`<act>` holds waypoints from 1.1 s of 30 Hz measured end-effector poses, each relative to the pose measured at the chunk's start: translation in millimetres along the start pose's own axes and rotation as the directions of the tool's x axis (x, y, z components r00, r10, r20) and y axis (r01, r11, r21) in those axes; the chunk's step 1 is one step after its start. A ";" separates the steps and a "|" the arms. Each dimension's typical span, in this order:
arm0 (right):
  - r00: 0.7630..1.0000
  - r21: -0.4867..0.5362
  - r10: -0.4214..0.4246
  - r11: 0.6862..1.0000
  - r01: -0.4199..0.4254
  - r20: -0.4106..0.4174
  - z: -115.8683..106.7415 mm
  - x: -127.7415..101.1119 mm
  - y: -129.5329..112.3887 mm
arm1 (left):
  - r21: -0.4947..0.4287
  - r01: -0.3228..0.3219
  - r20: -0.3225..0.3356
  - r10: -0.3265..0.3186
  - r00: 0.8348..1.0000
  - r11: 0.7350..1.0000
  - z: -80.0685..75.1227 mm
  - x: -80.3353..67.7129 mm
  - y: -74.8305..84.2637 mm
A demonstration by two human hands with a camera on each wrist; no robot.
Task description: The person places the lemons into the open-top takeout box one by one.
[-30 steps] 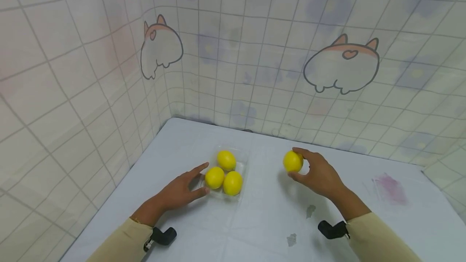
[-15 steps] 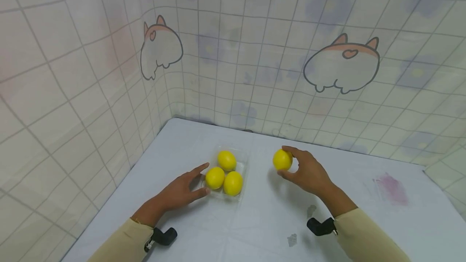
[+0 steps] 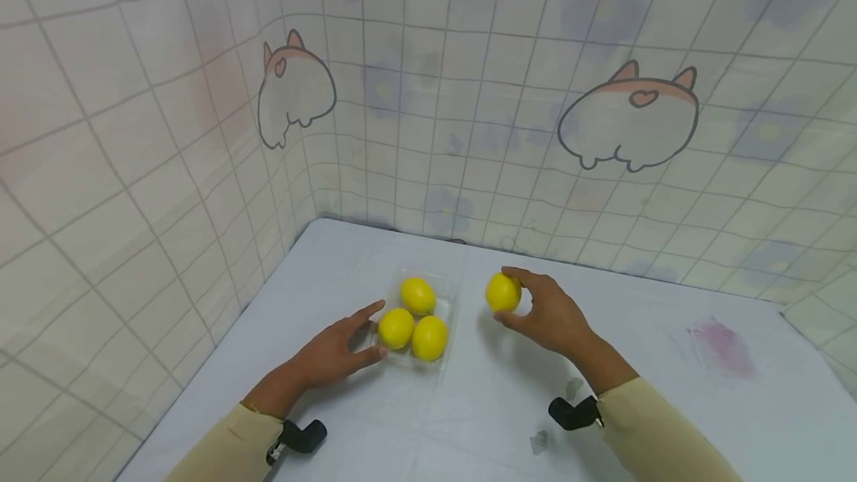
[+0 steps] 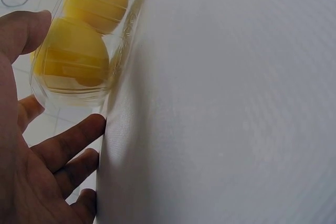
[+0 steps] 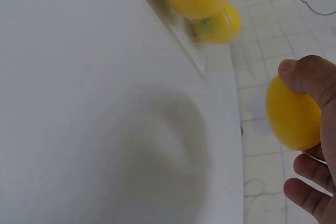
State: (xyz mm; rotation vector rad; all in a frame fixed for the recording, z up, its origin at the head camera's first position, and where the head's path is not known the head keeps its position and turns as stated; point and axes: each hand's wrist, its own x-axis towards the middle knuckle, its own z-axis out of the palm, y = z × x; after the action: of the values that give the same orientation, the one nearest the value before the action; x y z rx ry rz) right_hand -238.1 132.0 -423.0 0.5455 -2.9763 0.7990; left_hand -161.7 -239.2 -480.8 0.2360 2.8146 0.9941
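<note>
A clear plastic tray (image 3: pixel 447 296) sits on the white table and holds three yellow lemons (image 3: pixel 396 328). My left hand (image 3: pixel 335 349) rests flat at the tray's left side, its fingers straight, thumb and forefinger against the tray wall. In the left wrist view the tray (image 4: pixel 123 51) and its lemons (image 4: pixel 73 59) lie just past my fingers (image 4: pixel 65 145). My right hand (image 3: pixel 545 315) holds a fourth lemon (image 3: pixel 503 292) above the table, a little to the right of the tray. The right wrist view shows that lemon (image 5: pixel 291 114) pinched between thumb and fingers, with the tray (image 5: pixel 181 40) beyond.
The white table (image 3: pixel 669 407) has a purple stain (image 3: pixel 719 344) at the right and small dark marks (image 3: pixel 538 441) near my right sleeve. Tiled curtain walls with cartoon animals (image 3: pixel 629 121) close off the back and left sides.
My right hand has carried the lemon leftward toward the tray. The left hand and the tray have stayed put.
</note>
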 end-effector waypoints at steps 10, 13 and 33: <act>1.000 0.013 -0.013 1.000 0.013 0.017 7.2 8.3 -15.0 | 0.000 0.019 0.002 -0.019 1.000 1.000 -0.3 0.6 1.0; 1.000 0.018 -0.014 1.000 0.014 0.022 9.6 10.8 -19.1 | -0.002 0.015 0.001 -0.015 1.000 1.000 -0.6 0.3 1.4; 0.998 0.028 -0.033 0.999 0.032 0.053 25.4 24.8 -37.5 | 0.000 0.023 0.003 -0.023 1.000 1.000 -2.0 -0.7 1.9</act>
State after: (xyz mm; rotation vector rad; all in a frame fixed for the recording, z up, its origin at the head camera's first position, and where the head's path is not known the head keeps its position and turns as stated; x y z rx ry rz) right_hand -246.8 81.2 -424.4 0.6246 -3.0006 0.8373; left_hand -161.3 -239.1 -478.0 0.2044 2.8080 0.9882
